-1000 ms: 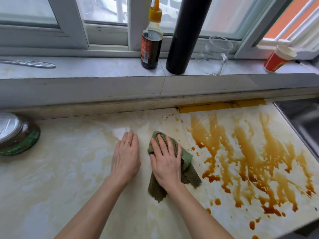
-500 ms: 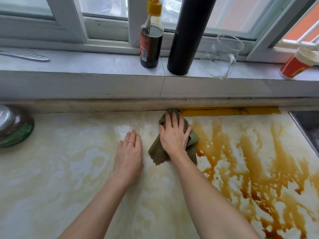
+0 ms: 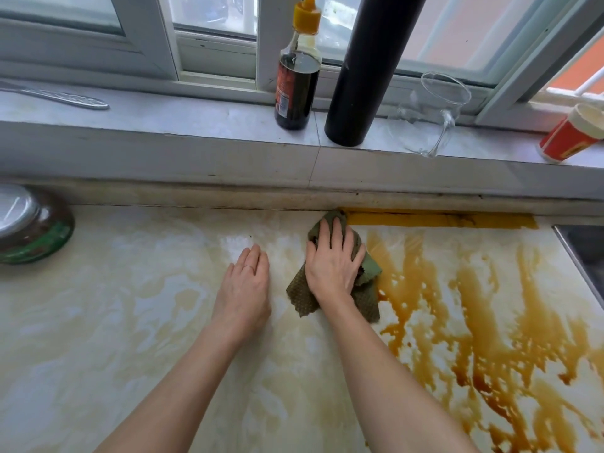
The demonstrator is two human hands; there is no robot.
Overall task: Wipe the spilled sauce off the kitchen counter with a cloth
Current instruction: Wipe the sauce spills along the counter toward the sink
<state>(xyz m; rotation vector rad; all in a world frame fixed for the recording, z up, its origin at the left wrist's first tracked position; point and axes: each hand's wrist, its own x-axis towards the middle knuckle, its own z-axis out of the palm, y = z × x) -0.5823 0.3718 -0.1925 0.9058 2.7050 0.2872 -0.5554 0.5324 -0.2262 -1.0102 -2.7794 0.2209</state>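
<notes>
While the right hand point(image 3: 333, 259) lies flat, fingers spread, on the green cloth point(image 3: 302, 294) and presses it to the counter point(image 3: 114, 322) near the back edge, I record the left hand point(image 3: 245, 282) resting open and palm-down on bare stone just beside it, the two hands apart. The cloth sits at the left margin of the brown sauce point(image 3: 490, 322), and its far tip touches a yellow strip point(image 3: 441, 220) along the wall joint. Sauce streaks cover the counter's right part, near the sink rim point(image 3: 585, 253). A round brown-and-green vessel point(image 3: 32, 227) with a shiny top stands at the far left, well apart from the hands. On the windowsill point(image 3: 196, 122) above I note a metal utensil point(image 3: 65, 98), a dark sauce bottle point(image 3: 295, 89) with a yellow cap, a black cylinder point(image 3: 359, 76) just beside it, a clear glass jug point(image 3: 438, 112) and a tilted red paper cup point(image 3: 572, 135). The counter is pale marbled stone with cream staining. White window frames run behind the sill.
</notes>
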